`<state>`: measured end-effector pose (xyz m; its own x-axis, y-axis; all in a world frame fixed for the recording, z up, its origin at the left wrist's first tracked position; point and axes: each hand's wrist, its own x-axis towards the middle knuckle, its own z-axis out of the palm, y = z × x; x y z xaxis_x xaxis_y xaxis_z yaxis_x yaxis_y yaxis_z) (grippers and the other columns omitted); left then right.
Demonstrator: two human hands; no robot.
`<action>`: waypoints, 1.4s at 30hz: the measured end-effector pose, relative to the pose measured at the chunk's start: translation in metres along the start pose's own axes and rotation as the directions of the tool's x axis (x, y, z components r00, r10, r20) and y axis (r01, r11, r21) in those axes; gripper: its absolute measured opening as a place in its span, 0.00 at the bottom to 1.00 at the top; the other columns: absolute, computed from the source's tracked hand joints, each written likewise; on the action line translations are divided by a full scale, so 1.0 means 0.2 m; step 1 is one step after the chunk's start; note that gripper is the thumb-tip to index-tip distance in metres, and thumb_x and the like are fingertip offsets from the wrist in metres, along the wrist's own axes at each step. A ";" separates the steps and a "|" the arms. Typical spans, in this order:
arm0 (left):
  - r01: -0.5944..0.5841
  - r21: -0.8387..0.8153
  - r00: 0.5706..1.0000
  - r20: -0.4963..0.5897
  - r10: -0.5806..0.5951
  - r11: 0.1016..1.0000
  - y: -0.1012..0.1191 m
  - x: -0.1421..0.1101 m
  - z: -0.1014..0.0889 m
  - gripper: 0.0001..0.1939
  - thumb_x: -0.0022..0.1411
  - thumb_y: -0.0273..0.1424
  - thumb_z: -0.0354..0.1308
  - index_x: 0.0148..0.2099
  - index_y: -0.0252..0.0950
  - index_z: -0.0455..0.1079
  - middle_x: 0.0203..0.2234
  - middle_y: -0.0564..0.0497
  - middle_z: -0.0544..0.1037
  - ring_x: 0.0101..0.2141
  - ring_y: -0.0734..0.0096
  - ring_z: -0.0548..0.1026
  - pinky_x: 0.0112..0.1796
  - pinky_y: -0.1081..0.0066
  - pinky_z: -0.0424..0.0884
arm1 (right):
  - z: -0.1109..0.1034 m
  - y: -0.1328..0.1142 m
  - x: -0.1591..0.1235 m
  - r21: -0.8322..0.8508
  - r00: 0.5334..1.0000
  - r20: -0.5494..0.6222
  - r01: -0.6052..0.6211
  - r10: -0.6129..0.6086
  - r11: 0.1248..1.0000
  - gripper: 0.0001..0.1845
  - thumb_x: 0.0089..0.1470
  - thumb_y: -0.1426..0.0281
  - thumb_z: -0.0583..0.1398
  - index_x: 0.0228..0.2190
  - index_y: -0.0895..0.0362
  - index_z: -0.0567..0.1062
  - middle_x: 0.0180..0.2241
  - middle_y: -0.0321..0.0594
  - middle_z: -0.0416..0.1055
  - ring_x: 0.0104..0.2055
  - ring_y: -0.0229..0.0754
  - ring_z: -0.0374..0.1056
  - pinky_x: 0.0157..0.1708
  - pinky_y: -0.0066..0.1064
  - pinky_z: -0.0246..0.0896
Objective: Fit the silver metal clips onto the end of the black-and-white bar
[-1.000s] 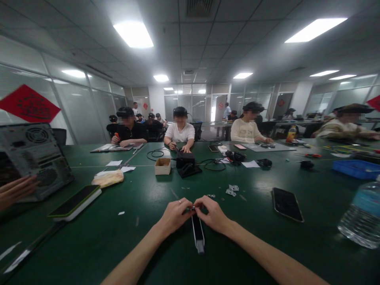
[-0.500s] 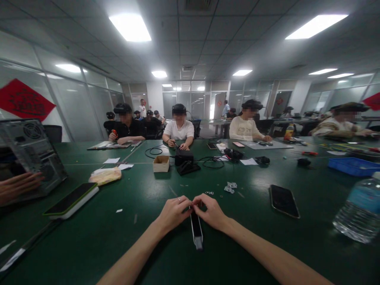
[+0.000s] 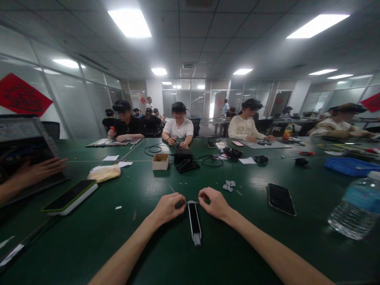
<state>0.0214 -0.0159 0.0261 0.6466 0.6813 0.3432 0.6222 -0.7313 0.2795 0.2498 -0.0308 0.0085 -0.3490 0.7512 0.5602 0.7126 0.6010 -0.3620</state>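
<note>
left hand [image 3: 170,208], right hand [image 3: 215,203] curled beside slim device [image 3: 194,222] — pinching anything? can't tell

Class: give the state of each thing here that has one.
Left hand: curled, grip unclear
Right hand: curled, grip unclear
Narrow black-and-white object: lying flat
Nearest phone: flat, screen dark
Green-edged device: flat, screen dark
Small box: open-topped
Blue tray: open-topped
Water bottle: upright
Computer case: apparently open
Ceiling lights: lit
</note>
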 end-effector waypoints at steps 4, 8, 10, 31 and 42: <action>0.063 -0.002 0.997 0.043 -0.063 0.998 -0.04 0.00 0.00 0.07 0.58 0.31 0.54 0.37 0.36 0.71 0.30 0.52 0.75 0.29 0.72 0.72 0.32 0.75 0.65 | -0.01 0.02 0.00 -0.103 0.973 0.201 -0.093 0.113 0.990 0.04 0.54 0.71 0.56 0.32 0.58 0.71 0.28 0.38 0.68 0.30 0.38 0.63 0.32 0.29 0.59; 0.092 -0.014 0.992 0.084 -0.091 0.996 -0.06 0.00 0.02 0.08 0.58 0.31 0.54 0.39 0.37 0.72 0.30 0.52 0.76 0.30 0.72 0.72 0.34 0.74 0.65 | -0.01 0.02 0.00 -0.130 0.942 0.309 -0.093 0.130 0.987 0.07 0.56 0.69 0.55 0.33 0.58 0.72 0.31 0.39 0.69 0.33 0.38 0.63 0.34 0.28 0.60; 0.097 -0.027 0.990 0.101 -0.094 0.995 -0.06 0.00 0.02 0.08 0.59 0.31 0.54 0.40 0.37 0.72 0.31 0.53 0.76 0.30 0.72 0.72 0.34 0.75 0.65 | 0.00 0.02 0.00 -0.123 0.940 0.318 -0.092 0.127 0.988 0.08 0.56 0.69 0.54 0.33 0.59 0.72 0.32 0.40 0.69 0.34 0.38 0.63 0.34 0.28 0.60; 0.148 -0.133 0.985 0.111 -0.134 0.980 -0.05 0.02 0.08 0.11 0.61 0.33 0.53 0.42 0.37 0.74 0.33 0.53 0.78 0.30 0.73 0.73 0.33 0.76 0.66 | 0.03 0.04 0.00 -0.061 0.958 0.272 -0.083 0.097 0.995 0.05 0.56 0.71 0.56 0.31 0.59 0.71 0.30 0.39 0.68 0.32 0.37 0.63 0.32 0.28 0.59; 0.185 -0.144 0.980 0.102 -0.171 0.972 -0.02 0.03 0.07 0.11 0.60 0.34 0.53 0.40 0.36 0.74 0.31 0.52 0.78 0.29 0.73 0.73 0.31 0.76 0.66 | 0.03 0.03 0.00 -0.065 0.954 0.280 -0.094 0.108 0.993 0.04 0.54 0.72 0.56 0.29 0.59 0.71 0.28 0.38 0.68 0.30 0.37 0.62 0.31 0.28 0.56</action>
<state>0.0288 -0.0083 0.0148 0.5721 0.7961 0.1975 0.6608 -0.5900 0.4639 0.2502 -0.0251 0.0010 -0.4264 0.8581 0.2862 0.7801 0.5089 -0.3639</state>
